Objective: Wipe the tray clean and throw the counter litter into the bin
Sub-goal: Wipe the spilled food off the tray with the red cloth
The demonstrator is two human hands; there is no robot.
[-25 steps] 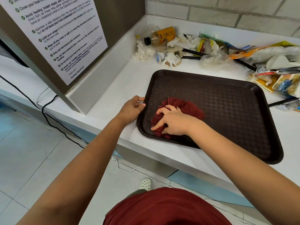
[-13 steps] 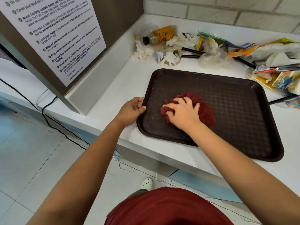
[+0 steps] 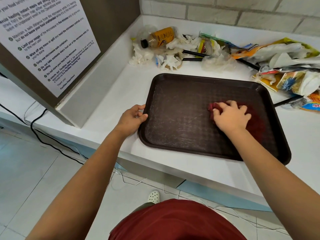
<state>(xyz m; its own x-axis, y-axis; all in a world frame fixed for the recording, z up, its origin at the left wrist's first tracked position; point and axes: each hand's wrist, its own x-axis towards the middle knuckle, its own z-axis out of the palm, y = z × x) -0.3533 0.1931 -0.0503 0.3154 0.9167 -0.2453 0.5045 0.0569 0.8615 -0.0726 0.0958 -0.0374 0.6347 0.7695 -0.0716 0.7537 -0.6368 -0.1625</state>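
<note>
A dark brown tray lies on the white counter, its near edge close to the counter's front. My left hand grips the tray's left rim, thumb on top. My right hand presses a dark red cloth onto the tray's right half, fingers spread over it. Litter sits along the back: an amber bottle on its side, crumpled white tissues, and colourful wrappers at the right.
A grey cabinet side with a printed notice walls off the counter's left. Black straws lie among the litter. A brick wall backs the counter. Cables hang over the tiled floor below.
My right hand has slid the red cloth from the tray's near-left corner across to its right half. My left hand has kept its hold on the left rim.
</note>
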